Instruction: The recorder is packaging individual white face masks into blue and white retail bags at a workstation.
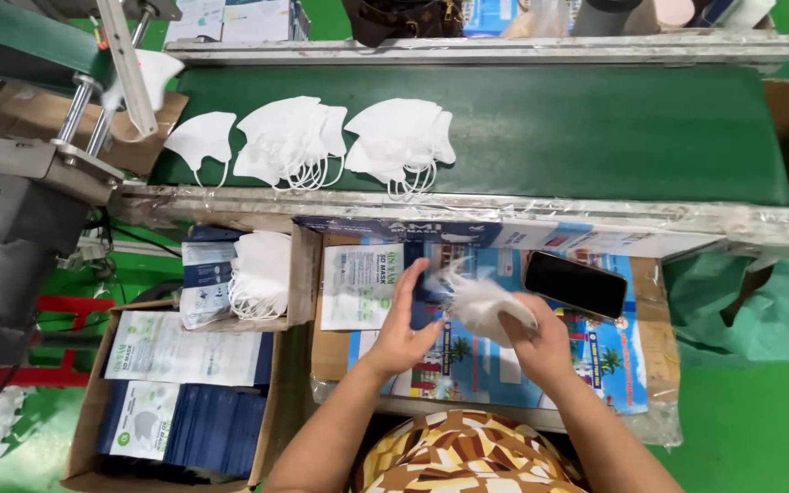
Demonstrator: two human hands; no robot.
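Head view: your right hand point(536, 340) is gripping a stack of white masks point(486, 306), fingers clamped on it, above the worktop point(595, 365) near its middle. Your left hand point(405, 321) is touching the stack's left end, fingers spread apart. A black phone point(575, 284) is lying near the far right corner.

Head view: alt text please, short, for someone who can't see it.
Seen from above, a person's right hand grips a bunch of white face masks while the open left hand touches them, over a printed work surface with a black phone. More masks lie on a green conveyor belt beyond.
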